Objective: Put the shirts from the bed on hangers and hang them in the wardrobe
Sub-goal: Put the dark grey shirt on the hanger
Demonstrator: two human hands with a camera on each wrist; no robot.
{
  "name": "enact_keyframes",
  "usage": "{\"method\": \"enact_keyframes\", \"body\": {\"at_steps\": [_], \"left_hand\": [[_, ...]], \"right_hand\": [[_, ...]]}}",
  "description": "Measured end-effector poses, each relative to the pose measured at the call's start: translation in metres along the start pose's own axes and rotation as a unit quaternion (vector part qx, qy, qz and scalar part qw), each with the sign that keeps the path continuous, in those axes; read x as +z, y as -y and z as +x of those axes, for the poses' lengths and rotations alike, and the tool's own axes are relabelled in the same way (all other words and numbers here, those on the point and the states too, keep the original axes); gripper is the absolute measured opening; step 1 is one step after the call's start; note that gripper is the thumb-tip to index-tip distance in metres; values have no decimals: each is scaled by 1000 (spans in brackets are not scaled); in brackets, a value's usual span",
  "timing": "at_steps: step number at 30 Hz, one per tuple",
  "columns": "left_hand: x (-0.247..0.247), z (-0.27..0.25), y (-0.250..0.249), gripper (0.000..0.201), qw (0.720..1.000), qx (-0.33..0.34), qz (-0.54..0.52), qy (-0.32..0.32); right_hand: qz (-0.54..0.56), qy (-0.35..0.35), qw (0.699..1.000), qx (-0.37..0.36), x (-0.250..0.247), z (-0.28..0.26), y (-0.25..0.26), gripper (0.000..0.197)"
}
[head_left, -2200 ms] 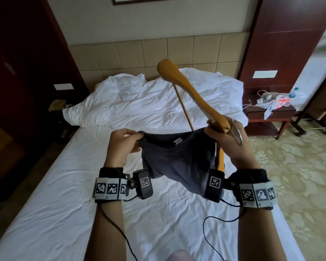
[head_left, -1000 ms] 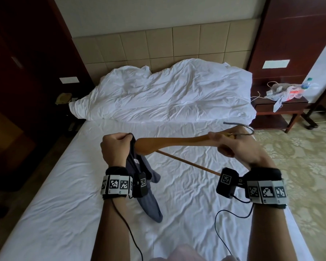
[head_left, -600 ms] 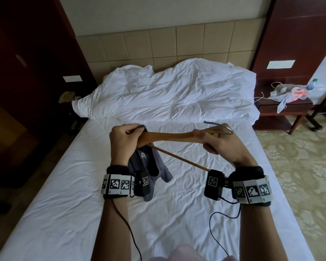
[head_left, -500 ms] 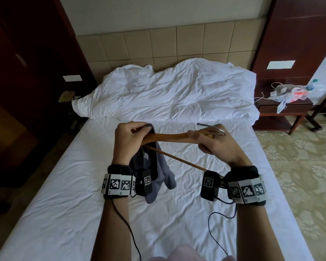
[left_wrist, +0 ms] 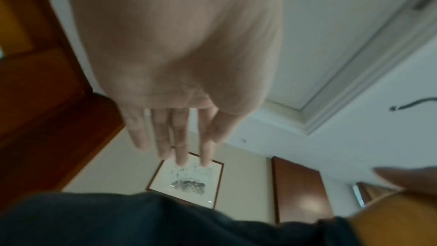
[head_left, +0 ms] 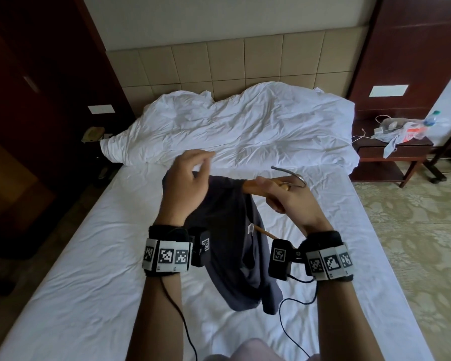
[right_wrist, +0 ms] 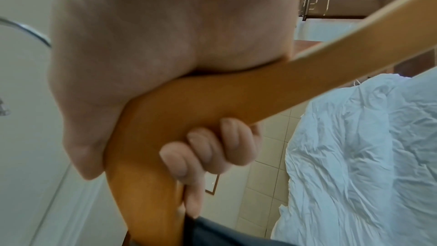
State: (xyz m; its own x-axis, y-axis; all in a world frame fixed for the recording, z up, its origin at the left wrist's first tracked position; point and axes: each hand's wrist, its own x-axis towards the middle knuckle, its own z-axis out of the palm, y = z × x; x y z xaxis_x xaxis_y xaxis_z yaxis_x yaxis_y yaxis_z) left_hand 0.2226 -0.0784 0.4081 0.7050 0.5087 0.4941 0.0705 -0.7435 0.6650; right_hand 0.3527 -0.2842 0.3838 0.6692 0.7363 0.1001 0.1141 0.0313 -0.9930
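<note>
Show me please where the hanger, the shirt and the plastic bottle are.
hanger (right_wrist: 151, 119), right wrist view, wooden shoulder beside the fingers.
shirt (head_left: 227, 230), head view, dark cloth below the hanger.
plastic bottle (head_left: 433, 119), head view, its body.

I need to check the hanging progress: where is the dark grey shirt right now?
In the head view the dark grey shirt hangs centre frame on one arm of the wooden hanger gripped by the right hand, above the white bed.
</note>
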Motion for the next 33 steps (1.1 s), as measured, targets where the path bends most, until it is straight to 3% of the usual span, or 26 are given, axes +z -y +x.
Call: {"method": "enact_keyframes", "body": {"at_steps": [3,6,14,20,22,27,30,33], "left_hand": [[-11,1,21,31,990,-76,90,-77],[-15,-3,26,36,987,-117,98,-52],[8,-6,-11,32,999,-12,2,32],[18,-12,-39,41,983,7,-125,138],[6,-11,-37,42,983,-11,-142,113],[-15,-4,-7,42,994,-79,-15,-75],[-18,-7,2,43,991,-111,-14,-75],[-10,-11,-6,41,995,-84,-24,-48]], "right_hand": [[35,-16,999,3,-10,-1,-4,31],[72,-37,997,-5,-14,-1,-8,32],[93,-37,995,-13,-2,1,-8,33],[117,-66,991,0,2,0,-13,35],[132,-75,988,4,0,-3,-12,32],[103,-55,993,-17,-10,-9,-8,33],[100,-50,994,-18,-13,-9,-7,34],[77,-40,996,-27,-9,-8,-7,38]]}}
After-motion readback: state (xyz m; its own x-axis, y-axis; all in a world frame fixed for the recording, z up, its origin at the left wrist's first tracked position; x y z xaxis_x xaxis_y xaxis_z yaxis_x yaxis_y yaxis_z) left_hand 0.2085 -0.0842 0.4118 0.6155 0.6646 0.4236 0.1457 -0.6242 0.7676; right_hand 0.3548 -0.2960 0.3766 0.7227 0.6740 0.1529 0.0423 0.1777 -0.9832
